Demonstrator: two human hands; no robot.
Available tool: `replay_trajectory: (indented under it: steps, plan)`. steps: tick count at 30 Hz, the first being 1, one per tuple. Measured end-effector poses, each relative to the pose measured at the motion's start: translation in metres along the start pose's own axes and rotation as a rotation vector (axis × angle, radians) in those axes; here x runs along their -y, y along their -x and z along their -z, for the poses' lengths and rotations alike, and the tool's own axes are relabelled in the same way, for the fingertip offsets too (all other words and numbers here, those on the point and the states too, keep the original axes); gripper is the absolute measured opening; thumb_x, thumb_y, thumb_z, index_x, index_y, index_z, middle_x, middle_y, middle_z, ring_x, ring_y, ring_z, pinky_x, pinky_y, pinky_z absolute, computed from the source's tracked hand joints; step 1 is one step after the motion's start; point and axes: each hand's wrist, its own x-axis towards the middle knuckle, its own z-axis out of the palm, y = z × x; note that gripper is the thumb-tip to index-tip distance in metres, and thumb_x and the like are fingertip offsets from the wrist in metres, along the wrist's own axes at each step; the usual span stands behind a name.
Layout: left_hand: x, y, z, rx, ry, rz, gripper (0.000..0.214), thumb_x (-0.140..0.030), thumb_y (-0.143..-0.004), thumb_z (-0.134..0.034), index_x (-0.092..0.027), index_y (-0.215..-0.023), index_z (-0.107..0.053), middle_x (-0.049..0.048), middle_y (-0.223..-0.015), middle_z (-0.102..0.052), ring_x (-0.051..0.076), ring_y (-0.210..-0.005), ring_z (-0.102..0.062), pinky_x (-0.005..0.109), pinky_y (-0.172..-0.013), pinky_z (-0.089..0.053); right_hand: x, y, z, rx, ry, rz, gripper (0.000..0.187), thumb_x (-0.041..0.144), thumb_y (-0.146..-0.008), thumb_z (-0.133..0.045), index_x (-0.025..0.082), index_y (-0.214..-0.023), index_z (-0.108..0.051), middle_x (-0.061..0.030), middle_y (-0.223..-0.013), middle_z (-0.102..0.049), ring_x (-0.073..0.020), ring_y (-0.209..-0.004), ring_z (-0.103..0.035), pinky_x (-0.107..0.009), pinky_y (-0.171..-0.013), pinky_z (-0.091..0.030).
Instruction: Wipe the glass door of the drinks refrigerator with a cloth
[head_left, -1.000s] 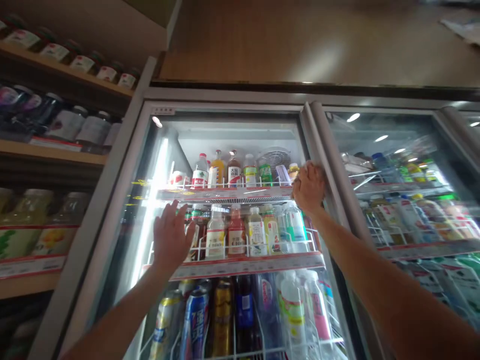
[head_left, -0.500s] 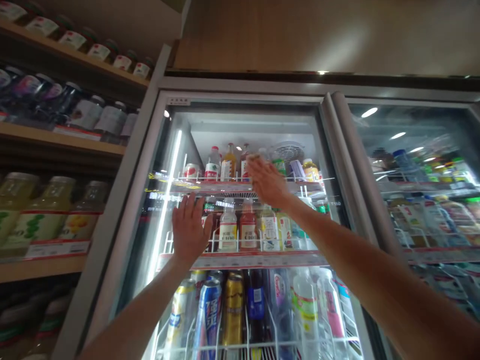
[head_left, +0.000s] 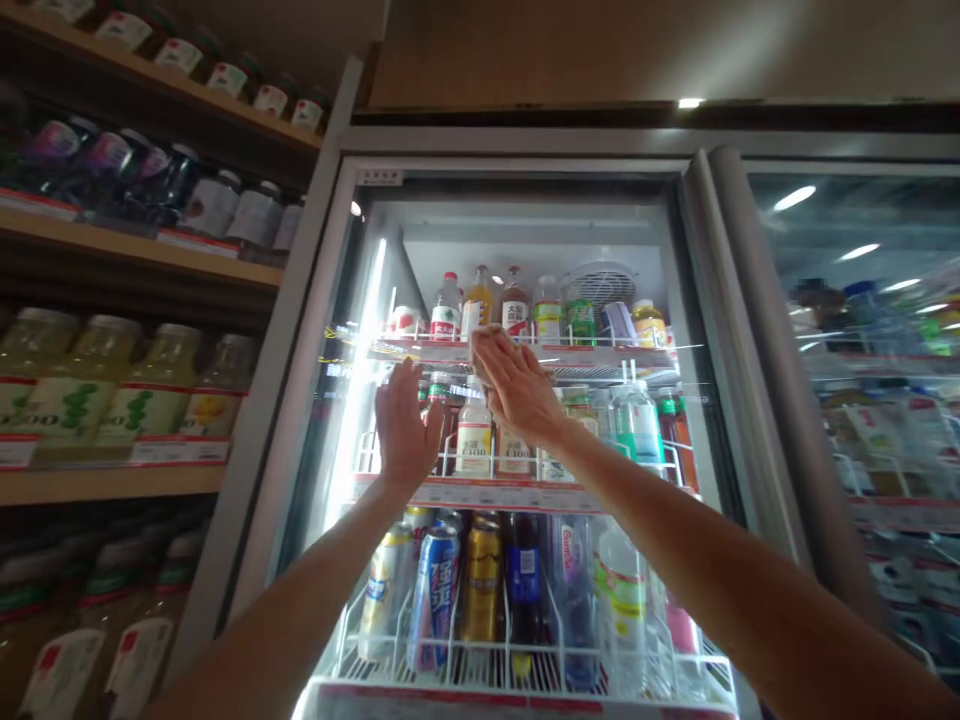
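Note:
My left hand [head_left: 409,425] is raised in front of the glass door [head_left: 525,225] of a drinks fridge, fingers spread and holding nothing. It is at the left part of the pane, and whether it touches the glass I cannot tell. My right hand [head_left: 517,390] lies flat against the pane near its middle, pressing a pale cloth [head_left: 477,345]. Only the edges of that cloth show around the fingers. Behind the glass, bottles [head_left: 514,302] stand on the top wire shelf, with more bottles [head_left: 473,440] on the middle one. Cans [head_left: 435,595] and bottles fill the lower rack.
On the left, wooden shelves [head_left: 150,490] carry rows of bottled drinks [head_left: 154,385]. A thick vertical door handle [head_left: 780,380] runs down the right side of the pane. Beyond it is a second glass door [head_left: 847,260] with reflections on it.
My right hand has moved left and down across the glass, uncovering bottles on the top shelf. My left hand stays raised and open. The view has shifted slightly left and down.

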Motion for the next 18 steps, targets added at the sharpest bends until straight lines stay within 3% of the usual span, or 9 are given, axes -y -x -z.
replay_trajectory:
  steps: [3,6,9,13,16,18]
  plan:
    - [-0.03,-0.006,-0.011,0.008,0.294,-0.014,0.048,-0.038,-0.094,-0.035,-0.019,-0.139,-0.035,0.0133,-0.145,-0.043,0.021,-0.136,-0.038,0.044,-0.111,-0.034,0.011,0.007,-0.007,-0.104,-0.078,-0.066,0.077,0.019,-0.085,-0.04,0.022,-0.152,-0.001,-0.0058,-0.157,-0.022,-0.0227,-0.145,-0.018,-0.049,-0.116,-0.025]
    - [-0.056,-0.012,-0.027,0.102,0.437,0.006,0.05,-0.04,-0.095,-0.032,-0.019,-0.141,-0.032,0.0127,-0.146,-0.041,0.021,-0.135,-0.039,0.043,-0.111,-0.037,0.004,0.021,0.003,-0.154,-0.146,-0.024,0.084,0.026,-0.086,-0.043,0.023,-0.15,0.011,-0.0075,-0.158,-0.019,-0.024,-0.144,-0.022,-0.049,-0.112,-0.031]
    - [-0.069,-0.017,-0.042,0.124,0.311,0.05,0.05,-0.039,-0.094,-0.035,-0.02,-0.14,-0.035,0.0117,-0.145,-0.043,0.025,-0.136,-0.037,0.049,-0.112,-0.034,-0.021,0.046,0.028,-0.136,-0.013,-0.003,0.079,0.036,-0.086,-0.046,0.023,-0.151,-0.003,-0.0108,-0.155,-0.026,-0.0267,-0.142,-0.027,-0.054,-0.114,-0.023]
    - [-0.091,-0.023,-0.062,0.149,0.005,0.066,0.044,-0.039,-0.09,-0.043,-0.022,-0.13,-0.05,0.0096,-0.147,-0.041,0.03,-0.14,-0.028,0.059,-0.115,-0.018,-0.062,0.079,0.053,-0.147,0.236,-0.295,0.059,0.039,-0.094,-0.031,0.013,-0.146,-0.025,-0.0183,-0.154,-0.025,-0.0291,-0.143,-0.022,-0.057,-0.113,-0.016]
    - [-0.105,-0.027,-0.073,0.236,-0.134,0.011,0.043,-0.041,-0.09,-0.045,-0.023,-0.128,-0.052,0.006,-0.151,-0.034,0.028,-0.142,-0.024,0.056,-0.117,-0.014,-0.074,0.093,0.054,-0.105,0.257,-0.428,0.057,0.041,-0.096,-0.023,0.01,-0.144,-0.029,-0.0189,-0.154,-0.026,-0.0291,-0.144,-0.019,-0.058,-0.113,-0.014]
    - [-0.099,-0.031,-0.068,0.326,-0.188,-0.038,0.043,-0.042,-0.089,-0.045,-0.028,-0.129,-0.051,-0.0005,-0.152,-0.032,0.023,-0.144,-0.022,0.05,-0.12,-0.011,-0.073,0.098,0.054,-0.064,0.213,-0.444,0.058,0.042,-0.096,-0.022,0.011,-0.145,-0.029,-0.0178,-0.154,-0.026,-0.0287,-0.145,-0.017,-0.058,-0.113,-0.013]
